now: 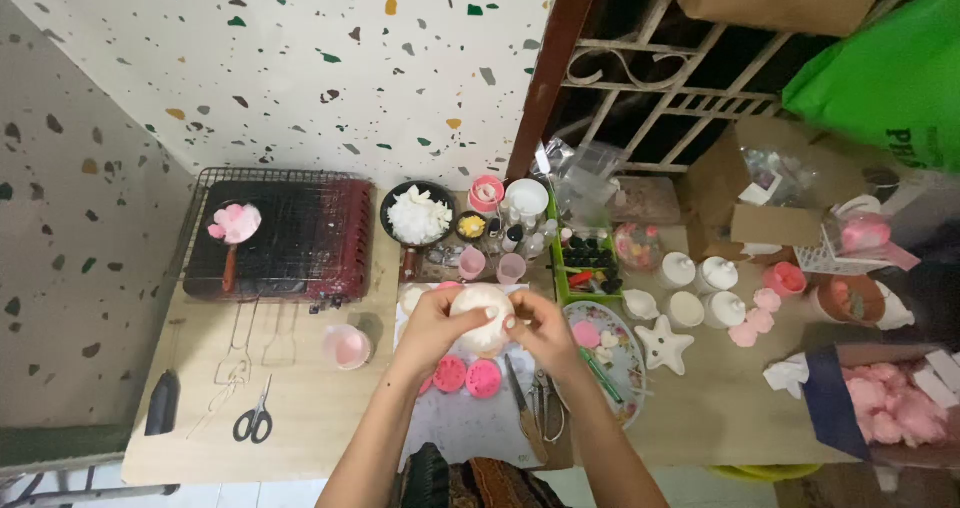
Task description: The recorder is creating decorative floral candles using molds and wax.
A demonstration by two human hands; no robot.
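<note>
- Pale wood tabletop (300, 418) fills the near edge, with black-handled scissors (255, 423) lying flat at its left and a dark tool (162, 403) further left by the corner.
- Two pink round moulds (468, 376) sit side by side on a white mat (470, 423), directly under the forearms; pliers (545, 403) lie just to their right.
- Above the mat, the left hand (432, 328) and right hand (540, 326) are both closed around a cream-white ball (482, 318), fingers wrapped on either side and thumbs pressed on top, holding it clear of the table.
- A small pink cup (347, 347) stands left of the hands; a flowered plate (620, 353) and a white star-shaped dish (666, 346) lie to their right.
- Further right, white lidded jars (700, 273) stand in a cluster, with small pink flower shapes (755, 320) beside them and a bag of pink pieces (890, 403) at the table's edge.
- Behind the hands, a black pan (418, 215) holds white flakes, next to pink cups (490, 266) and a green tray (585, 268) of small bottles.
- At the back left, a red wire grill (290, 238) carries a pink piece (236, 223) on a small ladle, against a speckled wall (300, 58).
</note>
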